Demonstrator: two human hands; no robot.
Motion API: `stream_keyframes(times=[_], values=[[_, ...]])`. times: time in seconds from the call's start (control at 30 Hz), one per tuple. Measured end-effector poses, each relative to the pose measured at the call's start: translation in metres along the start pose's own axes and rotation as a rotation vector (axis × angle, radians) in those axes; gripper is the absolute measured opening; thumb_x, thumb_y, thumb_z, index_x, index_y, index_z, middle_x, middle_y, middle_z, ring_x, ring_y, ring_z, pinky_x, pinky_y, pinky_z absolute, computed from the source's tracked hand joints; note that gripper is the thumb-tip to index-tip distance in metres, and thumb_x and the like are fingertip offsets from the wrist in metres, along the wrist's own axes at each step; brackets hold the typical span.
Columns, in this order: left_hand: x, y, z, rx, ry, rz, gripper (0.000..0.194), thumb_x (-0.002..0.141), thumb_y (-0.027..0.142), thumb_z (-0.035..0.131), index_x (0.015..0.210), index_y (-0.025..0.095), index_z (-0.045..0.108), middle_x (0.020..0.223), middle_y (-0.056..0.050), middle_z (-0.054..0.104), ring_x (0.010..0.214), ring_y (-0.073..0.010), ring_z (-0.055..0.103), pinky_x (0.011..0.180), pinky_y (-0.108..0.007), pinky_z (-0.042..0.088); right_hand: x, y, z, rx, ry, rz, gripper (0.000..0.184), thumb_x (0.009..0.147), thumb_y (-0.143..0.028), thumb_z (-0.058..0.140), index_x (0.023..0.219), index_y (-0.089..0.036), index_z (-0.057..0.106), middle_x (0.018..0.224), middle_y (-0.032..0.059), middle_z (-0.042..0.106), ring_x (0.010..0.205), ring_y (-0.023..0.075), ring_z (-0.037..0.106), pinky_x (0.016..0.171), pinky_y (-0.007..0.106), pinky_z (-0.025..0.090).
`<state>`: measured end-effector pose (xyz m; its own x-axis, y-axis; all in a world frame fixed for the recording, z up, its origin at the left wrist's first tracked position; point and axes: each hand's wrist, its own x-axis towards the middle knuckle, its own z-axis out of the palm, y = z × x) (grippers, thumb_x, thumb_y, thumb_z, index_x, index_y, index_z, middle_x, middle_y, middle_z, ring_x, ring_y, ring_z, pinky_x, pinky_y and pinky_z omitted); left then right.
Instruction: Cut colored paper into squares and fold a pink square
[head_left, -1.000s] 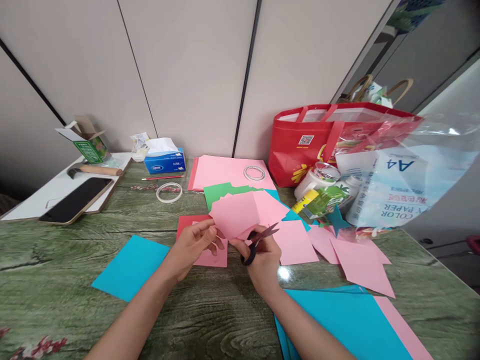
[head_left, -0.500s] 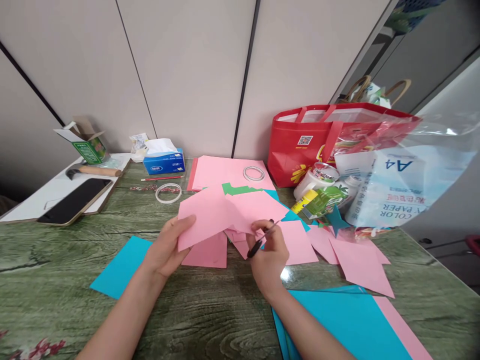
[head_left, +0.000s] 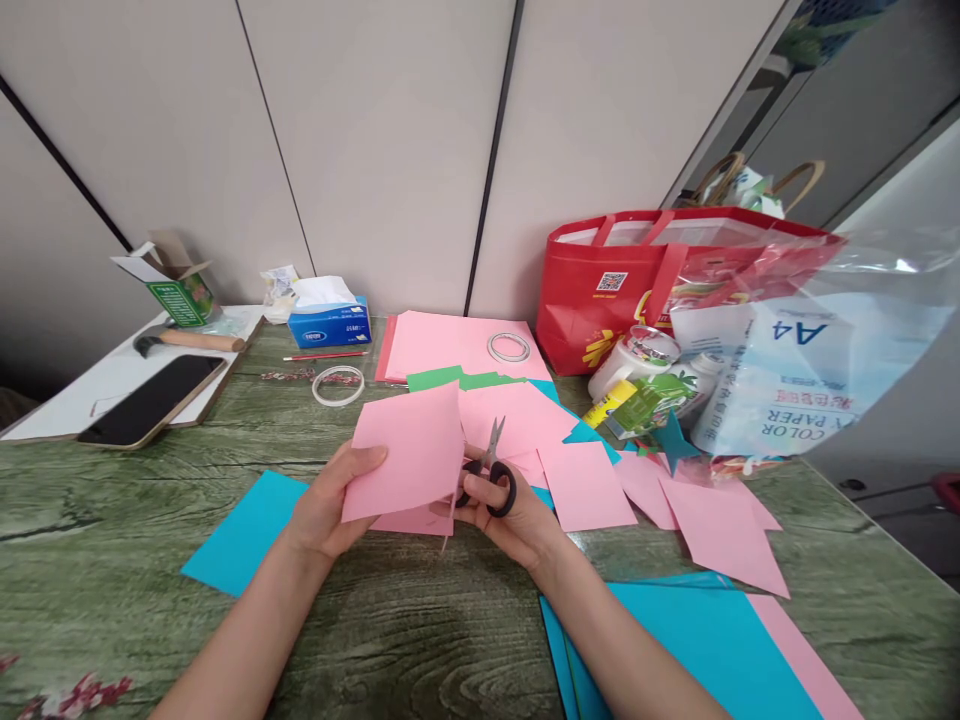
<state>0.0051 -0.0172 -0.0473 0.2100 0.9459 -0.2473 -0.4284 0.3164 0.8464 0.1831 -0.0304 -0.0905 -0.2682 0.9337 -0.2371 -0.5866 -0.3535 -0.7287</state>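
Observation:
A pink sheet of paper (head_left: 409,450) is raised above the table, its left edge pinched between the thumb and fingers of my left hand (head_left: 326,505). My right hand (head_left: 529,525) has its fingers through the black handles of a pair of scissors (head_left: 493,455). The blades point upward, slightly apart, to the right of the sheet. A narrow pink strip (head_left: 449,525) hangs by the sheet's right edge at my right fingertips; whether it is joined to the sheet I cannot tell. Beneath my hands lie more pink pieces, and a pink square (head_left: 587,487) is just right of the scissors.
Blue paper (head_left: 247,535) lies on the left, and a blue stack (head_left: 690,650) at front right. A tissue box (head_left: 330,325), tape rolls (head_left: 337,386), a phone (head_left: 154,400) and a hammer (head_left: 195,341) are farther back. A red bag (head_left: 585,285) stands at back right.
My right hand has turned, so the scissors now point up instead of sideways, and its fingertips have come to the sheet's right edge. The held sheet has swung more upright and slightly lower.

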Motion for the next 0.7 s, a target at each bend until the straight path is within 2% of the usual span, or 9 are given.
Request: stream_keyframes(times=[0.07,0.13,0.2,0.27,0.33,0.43,0.57,0.63,0.7], values=[[0.002,0.003,-0.002,0.024,-0.042,-0.036,0.034,0.066,0.024,0.064,0.099,0.014,0.063,0.092,-0.010,0.069,0.081,-0.0259,0.064,0.069,-0.035,0.054,0.003,-0.002,-0.001,-0.036,0.135,-0.090,0.048,0.055,-0.026,0.076,0.097,-0.016,0.058,0.078,0.0016,0.063,0.062,0.0136,0.060,0.054,0.028,0.052],[0.004,0.008,-0.007,0.080,-0.052,-0.083,0.035,0.068,0.022,0.065,0.102,0.014,0.063,0.095,-0.011,0.069,0.080,-0.0244,0.065,0.071,-0.036,0.054,0.008,-0.006,-0.008,-0.085,0.343,-0.257,0.047,0.053,-0.026,0.077,0.096,-0.015,0.059,0.072,-0.0006,0.061,0.057,0.0107,0.057,0.051,0.023,0.049],[0.006,0.013,-0.014,0.148,-0.024,-0.102,0.030,0.068,0.023,0.067,0.095,0.013,0.066,0.091,-0.012,0.070,0.077,-0.0229,0.066,0.069,-0.034,0.054,0.013,-0.013,-0.017,-0.183,0.523,-0.434,0.048,0.052,-0.025,0.077,0.095,-0.015,0.059,0.064,-0.0042,0.057,0.050,0.0073,0.051,0.046,0.020,0.044],[0.007,0.018,-0.020,0.217,0.011,-0.097,0.025,0.065,0.025,0.070,0.087,0.012,0.068,0.084,-0.011,0.071,0.072,-0.0218,0.066,0.065,-0.032,0.055,0.015,-0.021,-0.026,-0.285,0.610,-0.552,0.048,0.050,-0.025,0.078,0.094,-0.014,0.060,0.061,-0.0047,0.057,0.048,0.0063,0.048,0.043,0.018,0.039],[0.007,0.020,-0.024,0.262,0.025,-0.095,0.026,0.064,0.027,0.071,0.086,0.013,0.069,0.080,-0.009,0.071,0.070,-0.0217,0.066,0.061,-0.034,0.057,0.015,-0.027,-0.031,-0.347,0.631,-0.604,0.048,0.051,-0.026,0.077,0.094,-0.015,0.060,0.061,-0.0038,0.058,0.048,0.0068,0.047,0.042,0.019,0.037],[0.007,0.019,-0.025,0.279,0.035,-0.088,0.028,0.064,0.028,0.071,0.089,0.015,0.068,0.086,-0.008,0.071,0.073,-0.0223,0.065,0.059,-0.039,0.058,0.013,-0.030,-0.031,-0.374,0.628,-0.641,0.046,0.053,-0.027,0.076,0.095,-0.014,0.059,0.061,-0.0034,0.059,0.047,0.0065,0.046,0.042,0.019,0.037],[0.009,0.017,-0.022,0.238,0.125,-0.004,0.030,0.064,0.029,0.072,0.089,0.015,0.067,0.092,-0.008,0.070,0.076,-0.0226,0.065,0.055,-0.038,0.059,0.012,-0.027,-0.025,-0.318,0.628,-0.676,0.044,0.061,-0.030,0.072,0.099,-0.015,0.058,0.064,-0.0021,0.060,0.052,0.0080,0.052,0.051,0.022,0.044],[0.011,0.017,-0.020,0.171,0.187,0.098,0.032,0.062,0.028,0.073,0.090,0.015,0.066,0.098,-0.008,0.068,0.083,-0.0243,0.064,0.060,-0.038,0.059,0.012,-0.024,-0.021,-0.294,0.573,-0.654,0.041,0.065,-0.033,0.068,0.100,-0.016,0.057,0.069,-0.0002,0.063,0.058,0.0104,0.058,0.059,0.026,0.048],[0.011,0.017,-0.019,0.105,0.228,0.199,0.032,0.061,0.026,0.074,0.091,0.016,0.066,0.103,-0.007,0.067,0.093,-0.0261,0.062,0.067,-0.038,0.058,0.009,-0.020,-0.016,-0.326,0.404,-0.551,0.038,0.066,-0.033,0.067,0.098,-0.016,0.057,0.069,0.0003,0.064,0.059,0.0115,0.060,0.062,0.028,0.049]])
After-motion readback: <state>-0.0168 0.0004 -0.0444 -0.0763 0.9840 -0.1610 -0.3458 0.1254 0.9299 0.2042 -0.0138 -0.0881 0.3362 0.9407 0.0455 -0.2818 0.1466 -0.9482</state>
